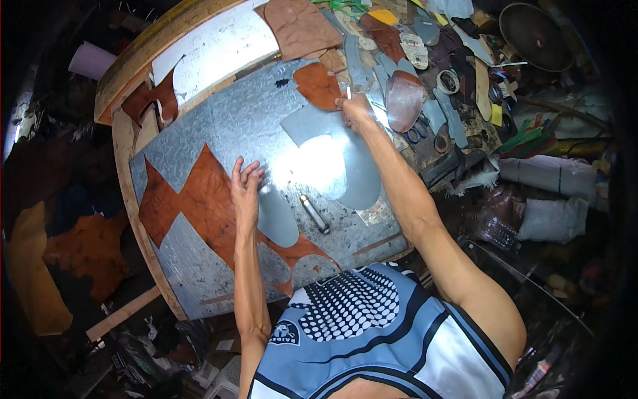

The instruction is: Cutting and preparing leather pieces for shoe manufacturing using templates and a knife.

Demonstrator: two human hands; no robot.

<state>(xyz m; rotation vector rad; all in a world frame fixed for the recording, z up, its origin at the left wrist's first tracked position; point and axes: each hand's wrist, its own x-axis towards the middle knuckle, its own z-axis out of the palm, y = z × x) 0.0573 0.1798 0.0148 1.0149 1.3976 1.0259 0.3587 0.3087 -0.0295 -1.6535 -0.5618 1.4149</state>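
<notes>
My right hand (pixel 357 113) reaches to the far side of the metal-topped table, fingers closed at the right edge of a cut orange-brown leather piece (pixel 318 85). A short white stick shows beside those fingers; what it is I cannot tell. My left hand (pixel 246 189) is open, fingers apart, over the right side of a large brown leather sheet (pixel 207 183) with angular cut-outs. Beside it lies a grey rounded template (pixel 278 218). Between my arms rests a metal cylindrical tool (pixel 314 214) with a brass-coloured end. More grey sheet pieces (pixel 362 176) lie near my right forearm.
Leather scraps, templates, a tape roll (pixel 448 82) and blue-handled scissors (pixel 417 131) crowd the right side. A brown leather sheet (pixel 302 30) lies at the back beside a white panel (pixel 216 46). Wooden edging (pixel 149 233) borders the left side. Hides (pixel 90 253) lie beyond it.
</notes>
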